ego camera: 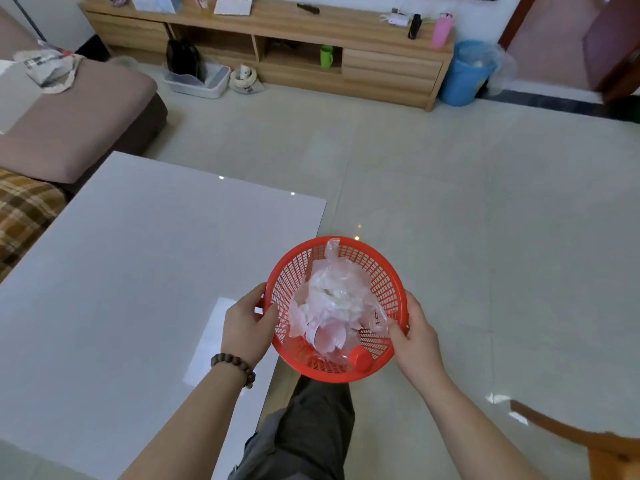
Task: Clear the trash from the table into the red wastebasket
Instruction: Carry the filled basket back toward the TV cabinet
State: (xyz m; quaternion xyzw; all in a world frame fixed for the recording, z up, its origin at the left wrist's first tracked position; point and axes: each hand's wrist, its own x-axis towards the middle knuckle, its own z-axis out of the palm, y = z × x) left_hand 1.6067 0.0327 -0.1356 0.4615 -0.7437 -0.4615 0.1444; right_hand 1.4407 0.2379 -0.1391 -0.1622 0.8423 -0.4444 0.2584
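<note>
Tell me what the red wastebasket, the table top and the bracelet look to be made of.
Red wastebasket: moulded plastic, judging by its uniform lattice wall. Table: glossy white top, glass or lacquer, since it mirrors lights. Bracelet: dark round beads, probably wood, matte brown.

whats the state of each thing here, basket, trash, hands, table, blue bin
red wastebasket: held up beside the table's edge, gripped by both hands
trash: inside the basket, clear plastic, paper, a red-capped bottle
left hand: fingers closed on the basket's left rim
right hand: fingers closed on the right rim
table: nothing lies on the visible top
blue bin: upright on the floor, lined with a bag
</note>
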